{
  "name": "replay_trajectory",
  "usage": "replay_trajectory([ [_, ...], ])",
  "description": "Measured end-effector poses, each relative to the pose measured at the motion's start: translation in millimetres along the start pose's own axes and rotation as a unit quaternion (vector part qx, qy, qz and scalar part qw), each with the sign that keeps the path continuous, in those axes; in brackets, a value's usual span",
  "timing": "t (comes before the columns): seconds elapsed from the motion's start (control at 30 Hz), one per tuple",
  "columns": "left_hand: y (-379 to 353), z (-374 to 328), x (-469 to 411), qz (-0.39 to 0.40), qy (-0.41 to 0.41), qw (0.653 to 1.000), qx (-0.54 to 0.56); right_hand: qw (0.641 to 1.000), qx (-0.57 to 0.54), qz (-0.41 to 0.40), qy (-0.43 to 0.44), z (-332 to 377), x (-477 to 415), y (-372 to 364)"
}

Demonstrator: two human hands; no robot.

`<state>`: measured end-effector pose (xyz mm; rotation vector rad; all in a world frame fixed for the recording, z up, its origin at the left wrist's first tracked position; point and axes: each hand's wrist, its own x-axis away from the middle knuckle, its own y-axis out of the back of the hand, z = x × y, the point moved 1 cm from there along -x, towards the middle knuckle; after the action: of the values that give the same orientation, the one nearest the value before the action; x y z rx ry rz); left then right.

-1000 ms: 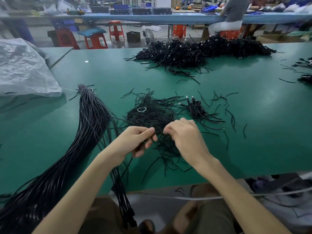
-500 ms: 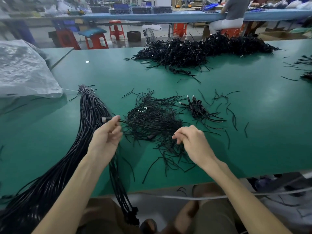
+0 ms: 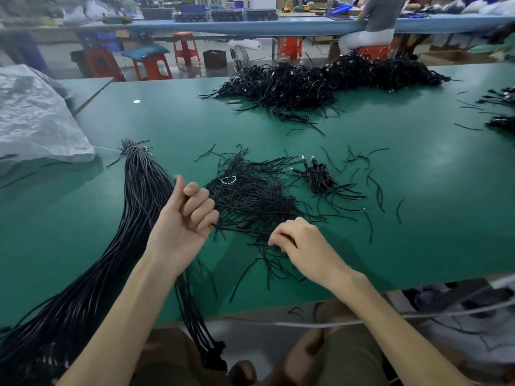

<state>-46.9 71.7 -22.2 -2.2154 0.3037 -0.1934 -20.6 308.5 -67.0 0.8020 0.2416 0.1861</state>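
Note:
My left hand [image 3: 184, 218] is raised, palm toward me, fingers curled round a thin black cable [image 3: 242, 230] that runs right to my right hand [image 3: 301, 243]. My right hand pinches the same cable low over the table, above a loose heap of black twist ties [image 3: 250, 196]. A long bundle of black cables [image 3: 139, 190], tied at its far end, lies on the left and hangs over the table's near edge. A small bunch of cables with metal plugs [image 3: 317, 176] lies right of the heap.
The green table [image 3: 418, 190] carries a large pile of coiled black cables [image 3: 320, 79] at the back, more cables at the right edge [image 3: 501, 107], and a grey plastic sack [image 3: 33, 115] on the left. A person sits at a far bench [image 3: 373, 23]. Red stools stand behind.
My hands have moved apart, the left one going left and up and turning palm toward me while drawing the cable out. The right hand dropped slightly toward the near edge.

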Motion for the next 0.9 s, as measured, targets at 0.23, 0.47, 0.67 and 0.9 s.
replay_trajectory([
  [0.23,-12.8,13.4,21.3,0.315,0.117,0.770,-0.543,0.994,-0.006,-0.101,-0.047,3.8,-11.3,18.0],
  [0.47,-11.4,51.2,8.6,0.039,-0.046,0.874,-0.483,0.967,-0.181,-0.170,0.051,59.2,-16.9,22.5],
  [0.67,-28.4,33.9,-1.1,0.027,-0.051,0.997,-0.043,0.969,-0.200,-0.118,0.082,65.7,-4.0,-18.3],
  [0.9,-26.3,-4.7,25.8,0.165,0.027,0.921,-0.351,0.977,-0.124,-0.174,0.011,32.3,-23.8,-5.6],
])
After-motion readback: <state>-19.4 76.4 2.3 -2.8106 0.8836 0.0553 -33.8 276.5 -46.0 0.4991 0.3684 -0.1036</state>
